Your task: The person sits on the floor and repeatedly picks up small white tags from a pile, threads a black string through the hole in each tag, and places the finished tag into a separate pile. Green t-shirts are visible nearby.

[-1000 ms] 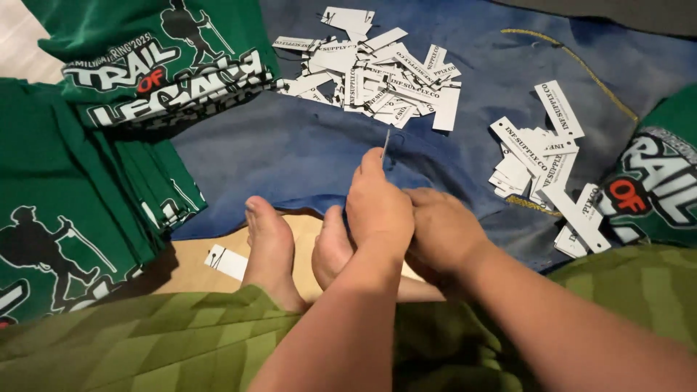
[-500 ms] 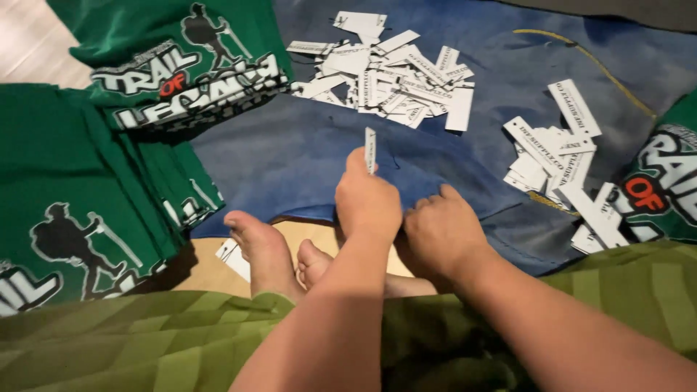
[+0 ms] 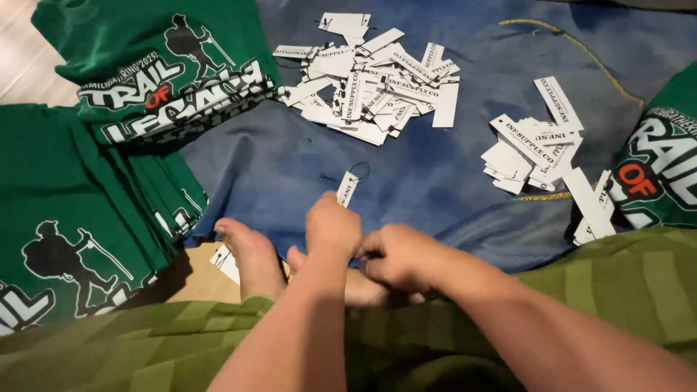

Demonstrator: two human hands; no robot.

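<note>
L hand (image 3: 332, 229) pinches white paper tag (image 3: 348, 188) w/ black loop; R hand (image 3: 396, 254) curled tight just right, contents can't tell; tag pile (image 3: 370, 91) far

Left hand (image 3: 332, 226): fisted, knuckles up, forearm entering from 6 o'clock.
Right hand (image 3: 398, 255): fingers curled, touching the left, forearm from 4 o'clock.

white paper tag (image 3: 347, 189), black loop, upright

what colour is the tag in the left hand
White with black print, on a thin dark loop; the tag shows in the head view.
</note>
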